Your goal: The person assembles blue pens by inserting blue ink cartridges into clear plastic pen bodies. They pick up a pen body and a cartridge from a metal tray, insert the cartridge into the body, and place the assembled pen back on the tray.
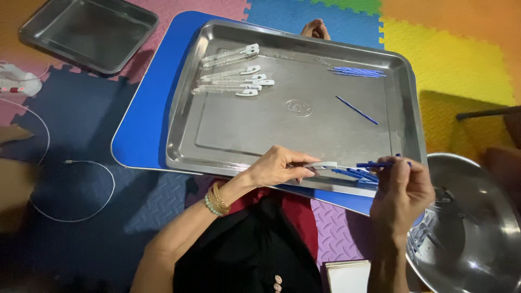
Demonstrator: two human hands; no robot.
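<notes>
My left hand [279,167] pinches a clear pen barrel [324,165] over the near rim of the large steel tray [228,135]. My right hand [401,187] holds a thin blue refill [374,164], its tip pointed at the barrel's open end. More blue refills [358,174] lie on the tray's rim just under my hands. Several clear pen barrels with white caps [234,76] lie at the tray's far left. A bundle of blue refills [358,71] lies at the far right, and one single refill [356,110] lies alone further in.
The tray rests on a blue low table [146,108] above coloured foam floor mats. A round steel bowl [477,217] with clear parts in it sits at the right. A smaller empty steel tray [89,32] lies at the far left. A white cable [70,163] curls on the floor.
</notes>
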